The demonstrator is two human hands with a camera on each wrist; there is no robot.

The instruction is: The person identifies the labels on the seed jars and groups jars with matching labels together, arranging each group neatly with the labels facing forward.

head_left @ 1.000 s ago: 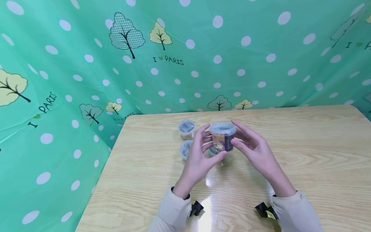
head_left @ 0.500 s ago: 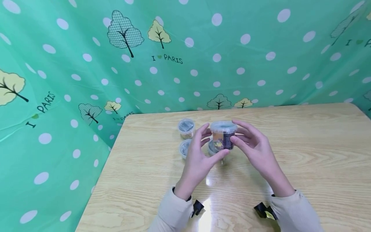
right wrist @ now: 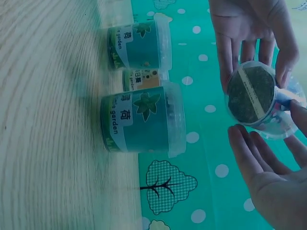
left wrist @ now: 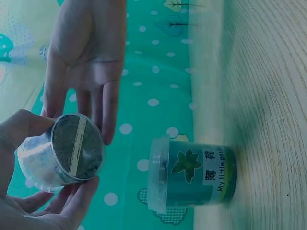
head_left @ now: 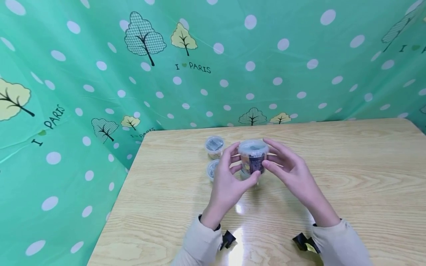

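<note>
A small lidded plastic tub [head_left: 253, 159] is held up over the table between both hands, its clear lid upward. Its label has orange and dark purple parts; dark contents and a pale strip show through its base in both wrist views. My left hand [head_left: 229, 179] grips it from the left with the thumb low on the front, while my right hand [head_left: 290, 171] pinches its right side. Behind and below stands a tub with a green leaf label [left wrist: 196, 175], mostly hidden in the head view.
Two more lidded tubs stand to the left, one at the back [head_left: 214, 145] and another [head_left: 211, 170] partly behind the left hand. The wooden table [head_left: 349, 177] meets a green dotted curtain [head_left: 233, 55] at its far edge.
The held tub has shifted slightly left and turned, so more of the dark purple label faces front. Both hands keep their grip; the standing tubs stay put.
</note>
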